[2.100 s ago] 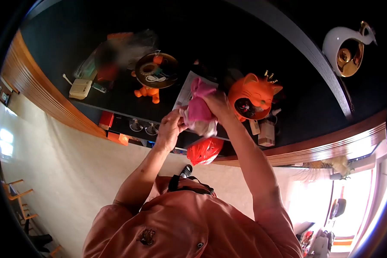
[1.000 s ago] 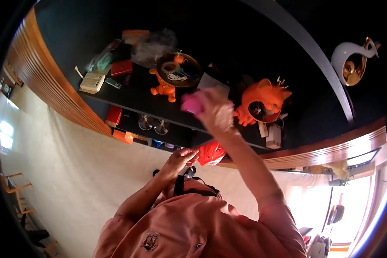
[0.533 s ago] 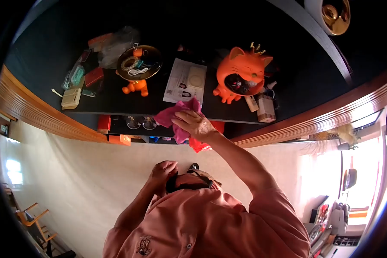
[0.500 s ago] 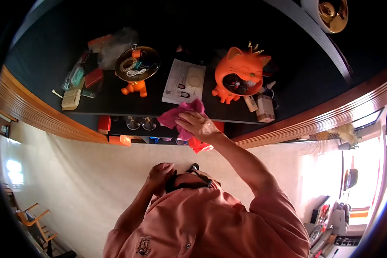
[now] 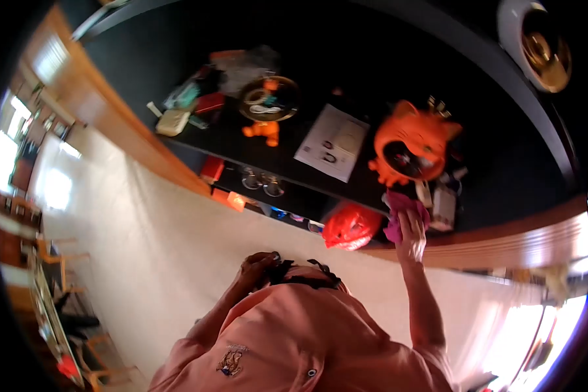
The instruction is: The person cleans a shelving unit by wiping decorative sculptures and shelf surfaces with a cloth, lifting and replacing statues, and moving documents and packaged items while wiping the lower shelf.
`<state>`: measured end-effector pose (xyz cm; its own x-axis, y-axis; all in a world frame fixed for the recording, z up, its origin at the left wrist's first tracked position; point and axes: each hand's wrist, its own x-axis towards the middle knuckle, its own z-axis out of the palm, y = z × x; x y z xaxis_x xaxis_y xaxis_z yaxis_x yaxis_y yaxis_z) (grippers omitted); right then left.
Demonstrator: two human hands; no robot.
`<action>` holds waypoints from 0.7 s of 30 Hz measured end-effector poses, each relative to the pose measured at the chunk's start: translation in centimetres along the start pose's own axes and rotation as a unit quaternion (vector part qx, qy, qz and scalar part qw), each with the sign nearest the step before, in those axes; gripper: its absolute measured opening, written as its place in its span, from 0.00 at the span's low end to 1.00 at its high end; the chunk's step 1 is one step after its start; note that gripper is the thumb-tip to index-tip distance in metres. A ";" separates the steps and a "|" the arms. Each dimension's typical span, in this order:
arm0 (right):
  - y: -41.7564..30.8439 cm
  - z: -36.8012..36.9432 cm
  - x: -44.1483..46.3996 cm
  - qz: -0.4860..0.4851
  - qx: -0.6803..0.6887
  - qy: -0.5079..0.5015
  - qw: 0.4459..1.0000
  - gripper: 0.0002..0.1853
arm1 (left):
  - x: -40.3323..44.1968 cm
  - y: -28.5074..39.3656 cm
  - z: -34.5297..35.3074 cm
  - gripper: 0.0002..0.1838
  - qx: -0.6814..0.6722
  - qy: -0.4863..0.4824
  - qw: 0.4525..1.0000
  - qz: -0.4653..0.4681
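A pink cloth [image 5: 405,204] is grasped beneath the bent fingers of the right hand [image 5: 411,235] at the front edge of the dark surface [image 5: 289,138], toward its right end. The left hand [image 5: 260,264] is held curled near the waist; whether anything is gripped there cannot be told. The contents of a red bag [image 5: 351,227], below the front edge, are hidden. Blurred small items [image 5: 405,162] are held in an orange cat's [image 5: 413,127] open mouth; a white cable [image 5: 265,110] is carried on a round tray [image 5: 289,98].
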<state>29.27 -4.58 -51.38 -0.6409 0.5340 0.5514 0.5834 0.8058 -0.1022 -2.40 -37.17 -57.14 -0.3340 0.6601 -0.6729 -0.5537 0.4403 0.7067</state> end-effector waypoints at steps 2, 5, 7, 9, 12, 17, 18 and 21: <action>-0.4 0.9 0.3 -0.037 0.029 -0.019 0.999 0.24 | -1.5 1.6 1.4 0.18 0.003 0.026 1.000 0.003; -4.4 2.1 2.6 -0.143 0.086 -0.182 0.969 0.29 | 0.6 0.3 1.2 0.18 0.006 0.030 1.000 -0.006; -7.2 6.1 0.4 -0.201 0.156 -0.211 0.944 0.28 | 1.2 0.1 1.0 0.16 0.016 0.049 0.998 0.023; -11.5 4.8 1.5 -0.189 0.278 -0.178 0.925 0.31 | 2.8 0.7 0.1 0.15 0.025 0.061 0.991 0.117; -14.6 5.1 2.4 -0.075 0.392 -0.145 0.905 0.32 | 5.4 3.9 -4.6 0.08 0.218 0.203 0.870 0.393; -18.7 5.7 3.4 0.036 0.441 -0.147 0.885 0.28 | 4.6 18.3 -10.6 0.08 0.372 0.314 0.671 0.559; -19.3 6.3 3.5 0.033 0.444 -0.151 0.883 0.28 | 3.8 21.7 -11.3 0.08 0.432 0.321 0.641 0.546; -22.3 7.7 5.0 0.031 0.443 -0.157 0.882 0.29 | 5.0 29.0 -13.5 0.13 0.564 0.294 0.574 0.516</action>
<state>9.22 -17.94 -52.74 -0.8095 0.5162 0.2799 0.0920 0.5822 -0.8078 -30.43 -29.35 -43.00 -0.4235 0.7505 0.5073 0.9054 0.3332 0.2630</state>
